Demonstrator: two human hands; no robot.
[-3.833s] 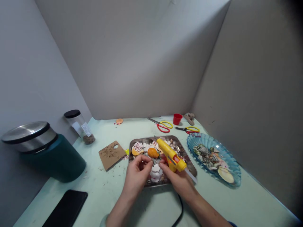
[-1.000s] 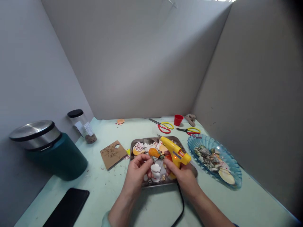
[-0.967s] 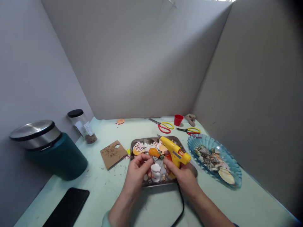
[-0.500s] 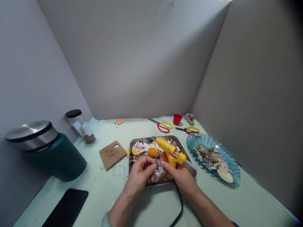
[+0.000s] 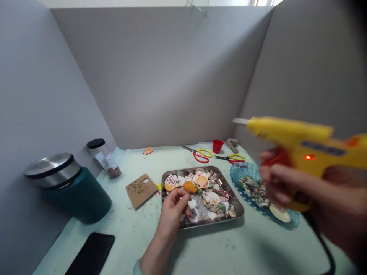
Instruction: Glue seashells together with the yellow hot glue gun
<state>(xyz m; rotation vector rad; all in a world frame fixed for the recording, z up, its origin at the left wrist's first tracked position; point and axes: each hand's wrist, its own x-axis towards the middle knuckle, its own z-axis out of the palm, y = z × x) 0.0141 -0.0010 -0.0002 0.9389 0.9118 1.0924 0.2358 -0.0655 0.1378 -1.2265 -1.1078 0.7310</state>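
My right hand [image 5: 309, 194] is raised close to the camera at the right, blurred, gripping a yellow glue gun [image 5: 298, 137] whose red lamp is lit and whose nozzle points left. My left hand [image 5: 173, 208] rests on the near left part of a metal tray [image 5: 237, 208] of mixed seashells, fingers pinched on a small white shell piece [image 5: 191, 205]. An orange shell [image 5: 189, 186] lies just beyond those fingers.
A blue glass dish [image 5: 243, 172] of shells sits right of the tray. Two pairs of scissors [image 5: 200, 154], a red cup [image 5: 217, 146], a cardboard piece [image 5: 141, 185], a jar [image 5: 103, 157], a teal bin with steel lid [image 5: 71, 187] and a black phone [image 5: 91, 252] lie around. Grey partition walls enclose the table.
My right hand has lifted the glue gun off the tray, up and to the right near the camera. My left hand stays on the tray with the shell piece.
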